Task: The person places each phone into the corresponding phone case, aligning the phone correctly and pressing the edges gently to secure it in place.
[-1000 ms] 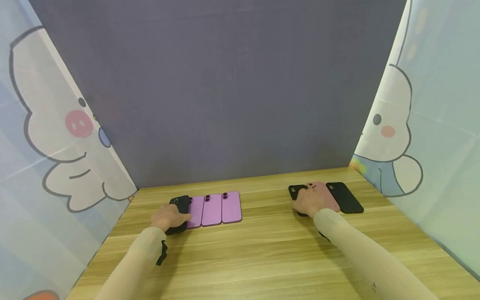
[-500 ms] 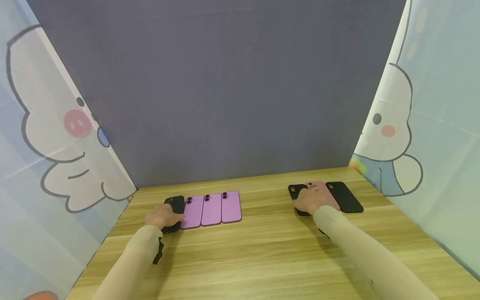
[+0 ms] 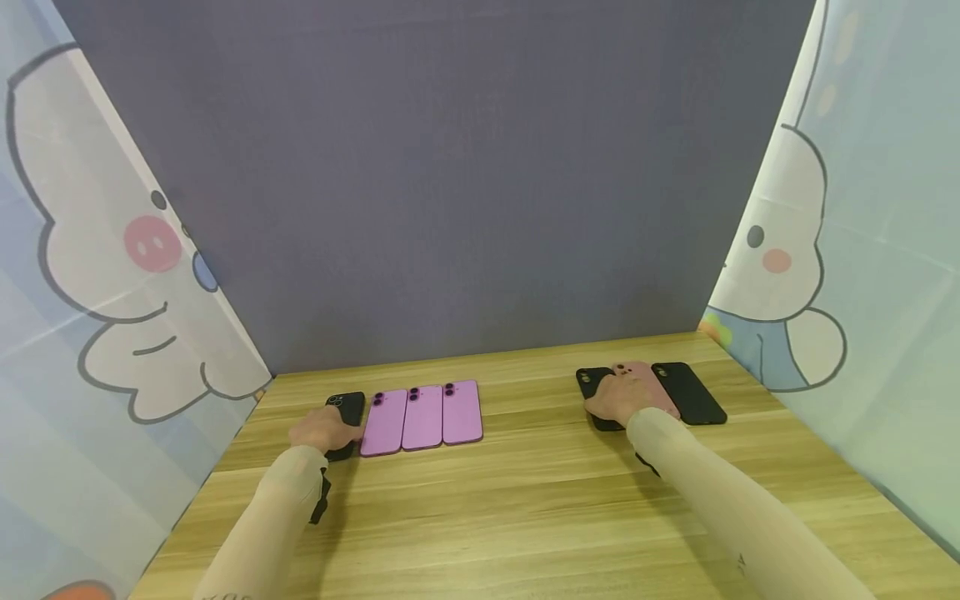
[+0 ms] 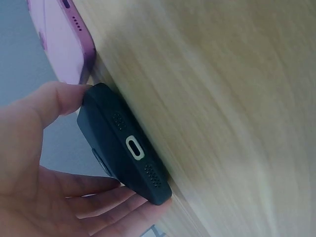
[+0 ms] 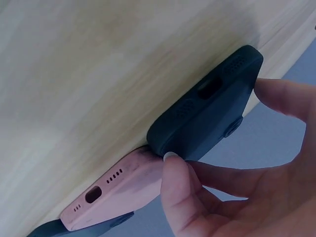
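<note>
My left hand (image 3: pixel 324 429) holds a phone in a black case (image 3: pixel 348 408) by its long edges, thumb on one side and fingers on the other. In the left wrist view its charging port (image 4: pixel 134 147) faces the camera, and the case lies along the table. Just right of it is a purple phone (image 3: pixel 384 423), back up. My right hand (image 3: pixel 618 400) grips the leftmost black phone case (image 5: pixel 207 113) between thumb and fingers, covering part of it. A pink phone case (image 5: pixel 123 187) lies against that case, and another black phone case (image 3: pixel 690 393) is beyond the pink one.
Two more purple phones, a middle one (image 3: pixel 423 417) and a right one (image 3: pixel 462 412), continue the left row. Bare wood tabletop (image 3: pixel 525 483) separates the rows. A dark grey panel (image 3: pixel 465 183) rises at the back, with printed curtains (image 3: pixel 885 250) at the sides.
My left hand has moved left with the black-cased phone, off the first purple phone it partly covered, leaving them side by side. The right hand has hardly moved.
</note>
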Demonstrator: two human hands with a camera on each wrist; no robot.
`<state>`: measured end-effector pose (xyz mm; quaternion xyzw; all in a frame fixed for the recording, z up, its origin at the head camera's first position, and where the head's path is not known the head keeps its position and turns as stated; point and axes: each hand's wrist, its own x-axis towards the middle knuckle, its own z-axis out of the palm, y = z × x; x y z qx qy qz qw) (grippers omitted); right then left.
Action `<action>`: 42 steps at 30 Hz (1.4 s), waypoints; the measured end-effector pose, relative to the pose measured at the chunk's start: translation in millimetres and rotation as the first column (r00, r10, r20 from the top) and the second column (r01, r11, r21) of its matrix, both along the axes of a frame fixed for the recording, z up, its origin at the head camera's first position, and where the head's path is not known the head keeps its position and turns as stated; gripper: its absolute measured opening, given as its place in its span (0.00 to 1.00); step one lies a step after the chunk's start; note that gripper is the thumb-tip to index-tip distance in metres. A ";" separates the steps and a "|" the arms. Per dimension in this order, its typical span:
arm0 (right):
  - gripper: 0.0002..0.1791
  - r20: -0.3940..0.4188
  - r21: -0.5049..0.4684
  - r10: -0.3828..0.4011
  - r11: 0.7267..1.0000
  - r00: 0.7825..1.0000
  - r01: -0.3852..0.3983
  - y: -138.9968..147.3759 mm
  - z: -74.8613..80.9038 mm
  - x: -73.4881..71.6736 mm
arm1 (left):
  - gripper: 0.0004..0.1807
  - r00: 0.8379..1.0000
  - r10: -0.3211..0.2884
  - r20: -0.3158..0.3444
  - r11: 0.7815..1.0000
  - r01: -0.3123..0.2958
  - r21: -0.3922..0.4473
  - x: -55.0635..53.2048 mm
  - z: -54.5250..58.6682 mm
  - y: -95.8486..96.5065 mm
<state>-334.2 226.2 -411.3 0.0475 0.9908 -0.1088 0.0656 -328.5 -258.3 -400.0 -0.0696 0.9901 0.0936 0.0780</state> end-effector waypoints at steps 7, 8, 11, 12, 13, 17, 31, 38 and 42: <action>0.25 0.041 0.010 -0.001 1.000 0.999 0.001 -3.7 3.1 2.0 | 0.33 1.000 0.000 0.007 1.000 0.000 -0.006 0.8 -3.7 -4.6; 0.25 0.045 0.007 -0.004 1.000 0.999 0.004 -3.9 3.3 2.3 | 0.32 1.000 -0.002 0.006 1.000 0.002 -0.005 0.3 -4.6 -5.4; 0.24 0.050 0.000 0.006 1.000 0.999 -0.006 -3.2 4.1 2.2 | 0.29 1.000 -0.002 0.013 1.000 0.002 0.014 -0.2 -5.6 -7.6; 0.24 0.052 -0.002 0.008 1.000 0.999 -0.008 -3.0 4.4 2.0 | 0.27 1.000 0.000 0.015 1.000 0.000 0.022 -0.3 -5.9 -8.5; 0.23 0.054 -0.003 0.011 1.000 0.998 -0.011 -2.9 4.9 1.9 | 0.26 1.000 0.004 0.021 1.000 -0.005 0.031 -0.8 -6.2 -9.5; 0.20 0.078 -0.008 0.006 1.000 0.997 -0.006 -2.6 6.5 0.1 | 0.25 1.000 0.009 0.030 0.999 -0.010 0.034 -2.7 -6.1 -12.6; 0.17 0.122 -0.060 0.039 0.998 0.992 -0.031 -1.7 9.0 2.5 | 0.33 0.999 -0.002 0.049 0.999 0.000 0.037 -3.9 -9.1 -11.1; 0.19 0.115 -0.087 0.045 0.996 0.992 -0.035 -1.2 9.8 1.1 | 0.35 0.998 0.014 0.065 0.998 -0.019 0.063 -2.1 -9.0 -7.2; 0.20 0.145 -0.120 0.042 0.992 0.989 -0.025 -0.3 11.1 -1.6 | 0.37 1.000 0.012 0.018 0.999 -0.013 0.051 -3.5 -9.2 -3.3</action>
